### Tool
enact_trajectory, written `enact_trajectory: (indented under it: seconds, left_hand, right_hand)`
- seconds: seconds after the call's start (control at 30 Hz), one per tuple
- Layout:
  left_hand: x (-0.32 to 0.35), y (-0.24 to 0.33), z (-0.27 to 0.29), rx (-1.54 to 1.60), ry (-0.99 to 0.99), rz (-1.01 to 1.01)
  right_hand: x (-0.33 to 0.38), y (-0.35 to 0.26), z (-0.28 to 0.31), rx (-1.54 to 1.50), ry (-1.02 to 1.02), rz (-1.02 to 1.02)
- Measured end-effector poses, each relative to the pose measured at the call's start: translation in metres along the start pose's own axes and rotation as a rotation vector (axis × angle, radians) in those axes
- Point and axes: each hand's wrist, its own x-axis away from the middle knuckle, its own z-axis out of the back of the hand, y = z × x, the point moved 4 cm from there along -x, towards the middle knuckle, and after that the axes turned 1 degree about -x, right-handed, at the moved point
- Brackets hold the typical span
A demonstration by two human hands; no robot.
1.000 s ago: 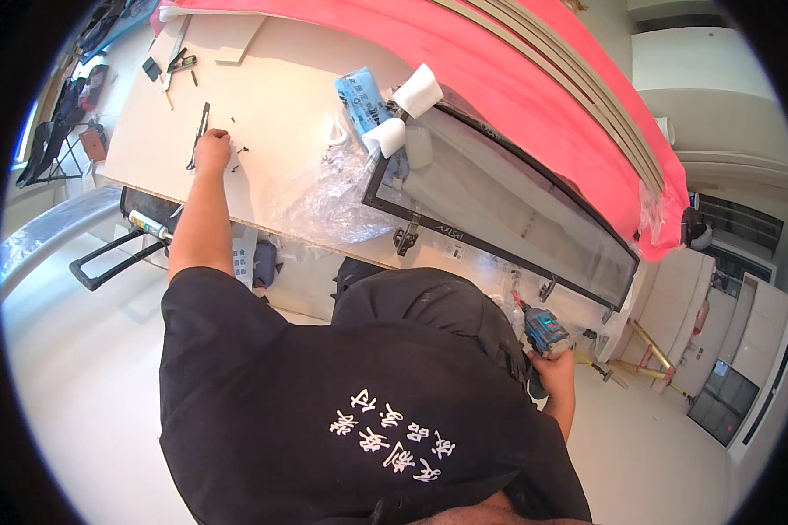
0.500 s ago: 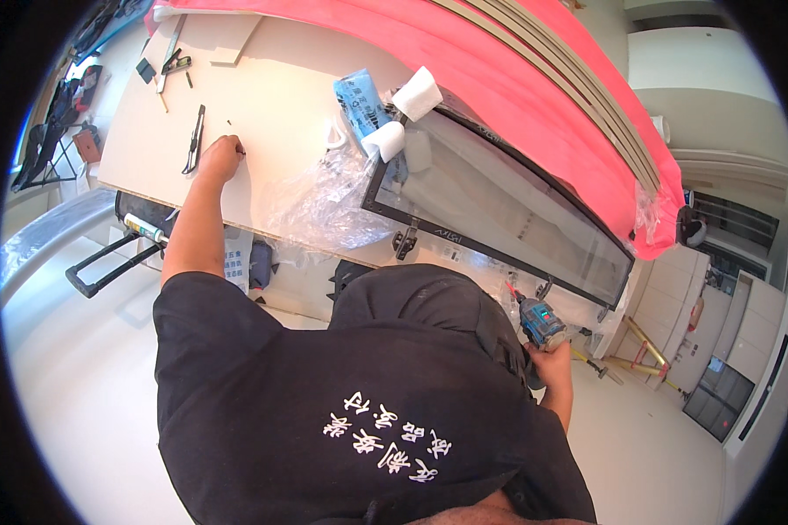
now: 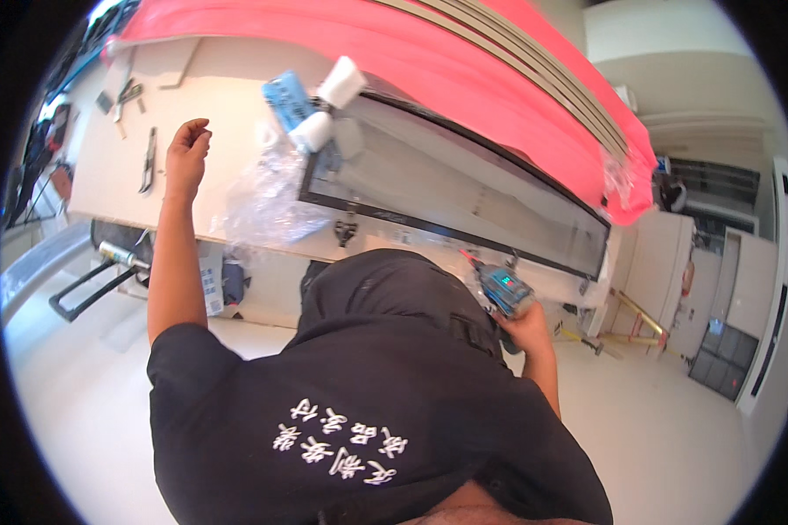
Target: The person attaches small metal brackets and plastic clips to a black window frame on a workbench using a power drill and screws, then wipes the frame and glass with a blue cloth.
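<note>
- Long black-framed glass panel is lying flat on the pale workbench, with a pink sheet running along the far side. This panel looks like the piece being worked on.
- Crumpled clear plastic wrap is sitting on the bench at the panel's left end, touching the frame corner.
- Two white rolls and a blue packet are resting by that same corner.
- Right hand is gripping a teal cordless driver, fingers clamped round its handle, tip pointing at the near frame edge, close to it; contact is too small to tell.
- Left hand is hovering above the bench with fingers curled in. It may be pinching something small, but I cannot tell whether it is holding anything.
- A dark flat hand tool is lying just left of that hand, apart from it; more small tools are further back.
- Judgement: the step looks like fastening along the near frame edge, with the left hand fetching a small part.
- Next move is calling for bringing the left hand over to the frame near the driver tip, then lining the bit square to the edge before pressing.
</note>
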Motion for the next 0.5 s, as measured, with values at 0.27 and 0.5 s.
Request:
enact_trajectory:
  seconds: [0.27,0.5]
  left_hand:
    - [0.170,0.068,-0.236,0.126,-0.617,0.189]
    - [0.351,0.090,-0.456,0.297,-0.991,0.535]
  right_hand:
    - [-0.005,0.055,0.066,-0.170,-0.087,0.156]
    - [-0.002,0.150,0.141,-0.299,-0.041,0.216]
